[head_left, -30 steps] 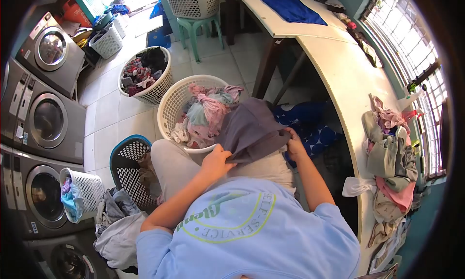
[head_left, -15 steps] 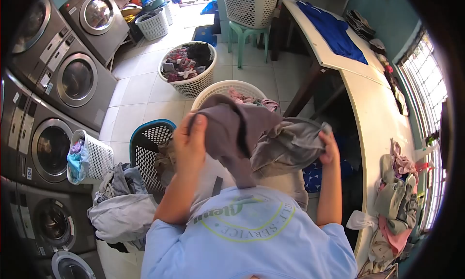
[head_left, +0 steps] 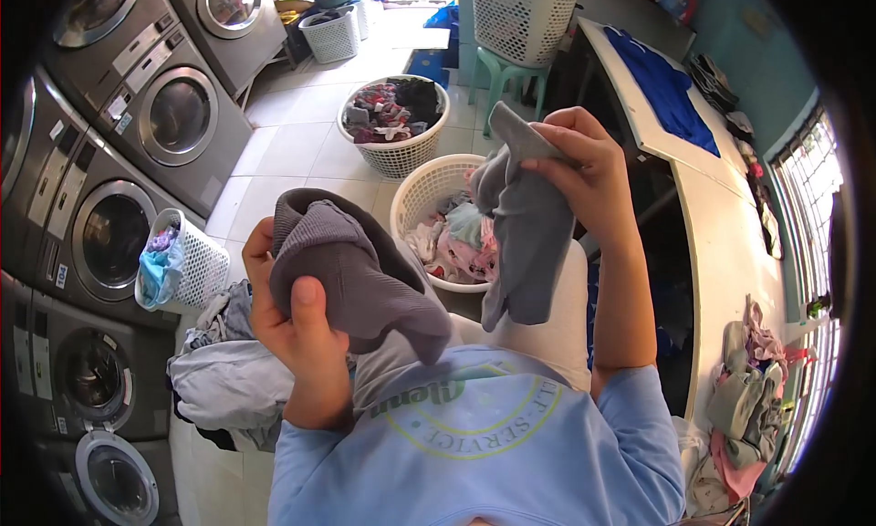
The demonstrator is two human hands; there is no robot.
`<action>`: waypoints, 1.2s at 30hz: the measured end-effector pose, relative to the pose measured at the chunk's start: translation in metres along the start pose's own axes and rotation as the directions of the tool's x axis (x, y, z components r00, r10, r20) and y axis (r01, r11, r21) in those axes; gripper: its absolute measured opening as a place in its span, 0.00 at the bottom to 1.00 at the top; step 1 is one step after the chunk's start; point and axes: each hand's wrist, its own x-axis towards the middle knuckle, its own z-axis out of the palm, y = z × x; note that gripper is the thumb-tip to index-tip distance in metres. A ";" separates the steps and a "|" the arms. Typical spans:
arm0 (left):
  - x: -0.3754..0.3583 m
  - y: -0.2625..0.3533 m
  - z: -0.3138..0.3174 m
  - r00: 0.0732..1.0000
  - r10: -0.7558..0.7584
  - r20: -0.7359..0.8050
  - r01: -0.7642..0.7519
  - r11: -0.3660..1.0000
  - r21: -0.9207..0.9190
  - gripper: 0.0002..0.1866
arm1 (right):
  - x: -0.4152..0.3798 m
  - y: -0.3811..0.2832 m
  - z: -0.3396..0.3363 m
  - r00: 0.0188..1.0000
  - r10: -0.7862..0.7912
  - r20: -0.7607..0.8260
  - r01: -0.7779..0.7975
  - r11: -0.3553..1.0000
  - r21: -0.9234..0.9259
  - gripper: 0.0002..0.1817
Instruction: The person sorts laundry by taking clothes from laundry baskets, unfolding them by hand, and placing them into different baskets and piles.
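Both hands grasp fabric: the left hand (head_left: 312,345) clutches a ribbed cloth (head_left: 333,284), the right hand (head_left: 595,175) pinches a smooth cloth (head_left: 534,252), which a slack pinch could drop into the basket (head_left: 402,207) beyond those fingers.

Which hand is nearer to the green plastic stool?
Right. The right hand is on the near side of the stool, slightly right; the left hand is farther back, well to its left.
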 end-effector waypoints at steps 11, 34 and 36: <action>0.008 -0.013 -0.028 0.987 0.048 0.155 -0.102 0.927 0.360 0.15 | -0.002 0.009 0.046 0.948 0.315 -0.050 -0.285 0.906 0.313 0.11; -0.022 -0.103 -0.018 0.694 -0.223 0.684 -0.490 0.551 0.676 0.45 | -0.012 0.113 -0.328 0.614 0.368 -0.698 -0.171 0.926 0.337 0.37; -0.015 -0.125 -0.056 0.478 -0.682 0.553 -0.518 0.289 0.805 0.47 | -0.057 0.156 -0.373 0.315 0.426 -0.848 -0.487 0.839 0.241 0.42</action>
